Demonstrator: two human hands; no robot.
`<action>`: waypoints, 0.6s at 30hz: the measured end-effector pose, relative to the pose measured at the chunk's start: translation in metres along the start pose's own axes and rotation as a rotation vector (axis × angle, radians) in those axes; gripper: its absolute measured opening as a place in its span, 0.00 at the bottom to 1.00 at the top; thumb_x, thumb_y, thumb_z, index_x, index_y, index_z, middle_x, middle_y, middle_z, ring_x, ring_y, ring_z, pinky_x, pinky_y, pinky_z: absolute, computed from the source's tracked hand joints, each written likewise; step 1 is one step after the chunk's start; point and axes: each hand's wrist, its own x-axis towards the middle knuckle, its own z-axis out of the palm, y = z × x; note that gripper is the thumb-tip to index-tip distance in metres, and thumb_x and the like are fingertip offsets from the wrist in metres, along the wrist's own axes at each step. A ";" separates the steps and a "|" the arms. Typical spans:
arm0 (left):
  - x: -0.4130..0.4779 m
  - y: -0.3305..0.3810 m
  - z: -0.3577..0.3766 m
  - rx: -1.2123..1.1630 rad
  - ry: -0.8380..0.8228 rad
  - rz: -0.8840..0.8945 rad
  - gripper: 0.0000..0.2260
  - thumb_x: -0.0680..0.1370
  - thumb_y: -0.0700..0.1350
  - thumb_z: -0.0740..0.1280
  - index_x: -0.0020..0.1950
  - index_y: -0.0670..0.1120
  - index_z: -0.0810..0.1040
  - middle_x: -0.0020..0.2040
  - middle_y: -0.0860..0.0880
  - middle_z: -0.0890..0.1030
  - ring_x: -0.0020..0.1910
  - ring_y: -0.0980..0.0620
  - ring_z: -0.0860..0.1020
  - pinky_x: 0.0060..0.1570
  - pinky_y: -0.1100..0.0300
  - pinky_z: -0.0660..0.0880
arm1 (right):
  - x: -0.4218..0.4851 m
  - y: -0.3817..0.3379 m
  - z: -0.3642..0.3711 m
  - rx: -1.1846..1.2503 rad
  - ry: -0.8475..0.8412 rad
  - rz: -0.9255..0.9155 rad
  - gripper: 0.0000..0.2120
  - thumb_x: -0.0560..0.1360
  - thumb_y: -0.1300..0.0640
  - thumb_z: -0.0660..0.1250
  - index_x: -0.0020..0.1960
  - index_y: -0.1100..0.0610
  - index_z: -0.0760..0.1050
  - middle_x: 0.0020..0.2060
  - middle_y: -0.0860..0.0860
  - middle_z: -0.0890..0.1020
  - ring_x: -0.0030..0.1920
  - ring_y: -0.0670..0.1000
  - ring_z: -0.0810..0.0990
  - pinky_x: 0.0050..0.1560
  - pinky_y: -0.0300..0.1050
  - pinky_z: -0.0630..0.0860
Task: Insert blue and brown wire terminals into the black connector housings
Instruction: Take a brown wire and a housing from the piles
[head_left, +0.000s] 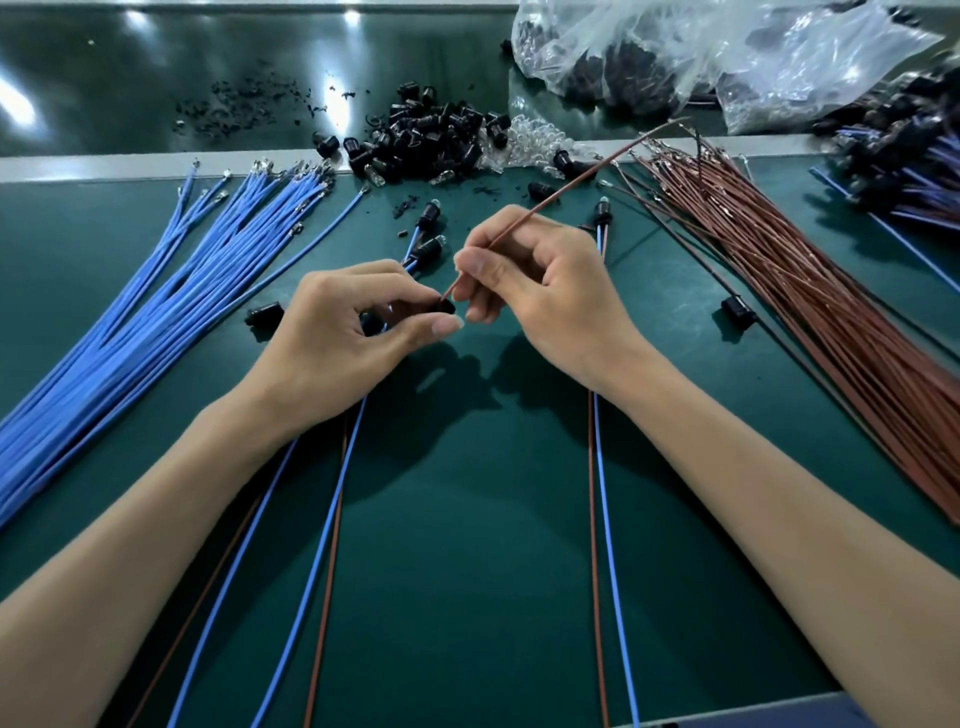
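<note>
My left hand (343, 332) pinches a black connector housing (440, 306) between thumb and fingers above the green mat. My right hand (540, 280) pinches a brown wire (561, 192) near its lower end, and that end meets the housing's opening. The wire rises up and to the right, its far terminal up in the air. A fan of blue wires (171, 291) lies on the left and a fan of brown wires (810, 291) on the right. A heap of black housings (426, 137) sits at the back centre.
Finished blue-and-brown wire pairs (602, 467) run toward me down the mat. Loose housings (265, 314) lie beside my hands, another (737, 312) on the right. A clear plastic bag (701, 57) of parts stands at the back right, with clear bulbs (535, 140) next to the heap.
</note>
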 end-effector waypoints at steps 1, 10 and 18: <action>0.000 0.002 0.003 -0.031 0.014 -0.008 0.08 0.72 0.49 0.70 0.46 0.47 0.81 0.38 0.45 0.79 0.34 0.50 0.74 0.37 0.61 0.70 | 0.000 -0.001 -0.001 0.014 0.024 -0.016 0.08 0.77 0.64 0.66 0.40 0.55 0.74 0.32 0.52 0.80 0.28 0.47 0.79 0.33 0.39 0.75; -0.002 0.009 0.008 -0.183 0.105 -0.098 0.04 0.69 0.50 0.70 0.41 0.53 0.79 0.31 0.62 0.79 0.28 0.65 0.71 0.31 0.75 0.65 | -0.001 0.001 0.000 -0.049 -0.038 0.008 0.09 0.77 0.62 0.65 0.40 0.52 0.74 0.27 0.46 0.78 0.27 0.45 0.76 0.31 0.36 0.74; -0.001 0.008 0.009 -0.183 0.119 -0.120 0.05 0.69 0.52 0.71 0.41 0.53 0.79 0.32 0.60 0.80 0.31 0.64 0.74 0.33 0.72 0.68 | 0.001 -0.001 0.000 0.058 0.010 0.000 0.08 0.76 0.62 0.65 0.39 0.54 0.76 0.26 0.45 0.78 0.27 0.44 0.75 0.30 0.36 0.73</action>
